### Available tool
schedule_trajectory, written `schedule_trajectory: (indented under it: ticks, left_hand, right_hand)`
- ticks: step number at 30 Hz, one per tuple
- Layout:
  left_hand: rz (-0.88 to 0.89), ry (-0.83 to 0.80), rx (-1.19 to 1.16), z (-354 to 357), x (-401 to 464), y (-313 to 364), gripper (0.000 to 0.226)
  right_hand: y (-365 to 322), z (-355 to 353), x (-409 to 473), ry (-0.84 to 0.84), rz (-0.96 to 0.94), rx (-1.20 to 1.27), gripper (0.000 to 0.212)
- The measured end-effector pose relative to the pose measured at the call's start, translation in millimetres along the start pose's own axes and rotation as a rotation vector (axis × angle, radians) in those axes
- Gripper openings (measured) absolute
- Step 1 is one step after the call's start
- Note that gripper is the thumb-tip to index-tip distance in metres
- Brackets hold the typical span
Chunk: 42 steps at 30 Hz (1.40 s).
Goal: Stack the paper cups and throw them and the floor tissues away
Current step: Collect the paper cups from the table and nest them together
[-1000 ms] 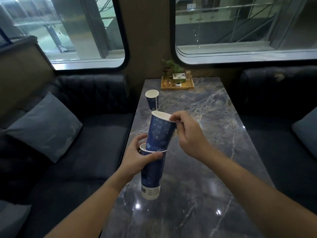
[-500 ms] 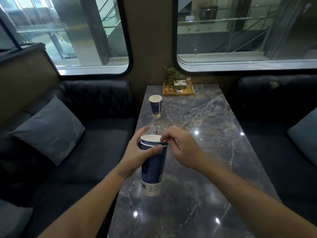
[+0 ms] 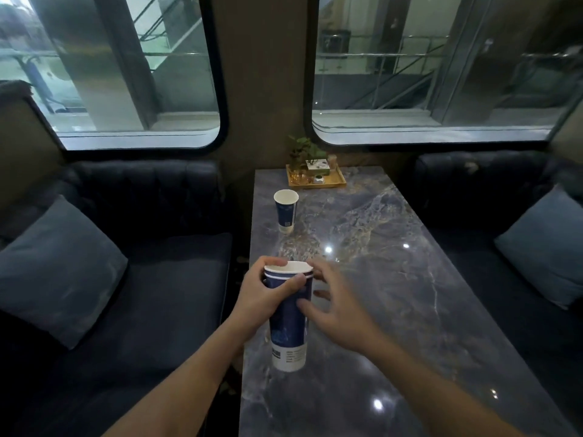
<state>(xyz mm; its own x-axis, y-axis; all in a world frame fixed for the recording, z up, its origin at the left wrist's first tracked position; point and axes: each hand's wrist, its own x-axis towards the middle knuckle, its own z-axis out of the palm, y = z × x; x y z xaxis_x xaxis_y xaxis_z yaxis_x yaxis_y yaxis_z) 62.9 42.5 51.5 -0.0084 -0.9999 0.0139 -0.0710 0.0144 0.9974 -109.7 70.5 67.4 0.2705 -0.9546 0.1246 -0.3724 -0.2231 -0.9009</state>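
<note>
Nested paper cups: gripped by left hand above marble table. Right hand: fingers spread, empty, beside the cups. Single paper cup: upright, well apart.

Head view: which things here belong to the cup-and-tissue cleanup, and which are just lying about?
Job:
- nested cups, held in the left hand
- right hand, open beside them
- single cup, upright on the table
No floor tissues can be made out.

Lying about:
- wooden tray with plant
- left cushion
- right cushion
</note>
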Motion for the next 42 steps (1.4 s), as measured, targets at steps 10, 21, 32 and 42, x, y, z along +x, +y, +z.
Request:
schedule_trajectory:
  ticks: [10, 21, 32, 42]
  left_hand:
    - [-0.023, -0.074, -0.032, -25.9, 68.8, -18.8, 0.056]
    - [-0.057, -0.169, -0.047, -18.2, 179.4, -56.3, 0.051]
    - [-0.064, 0.04, 0.113, -7.7, 284.5, -87.8, 0.031]
    - [0.112, 0.21, 0.555, 2.2, 350.1, -103.2, 0.021]
  right_hand:
    - [28.2, 56.8, 58.6, 0.079, 0.23, 0.21, 0.103]
    - [93.1, 40.7, 130.6, 0.241, 0.352, 0.182, 0.112]
    - [153.6, 15.2, 162.7, 0.29, 0.384, 0.218, 0.109]
    - [188.9, 9.3, 165.7, 0.238, 0.405, 0.197, 0.105]
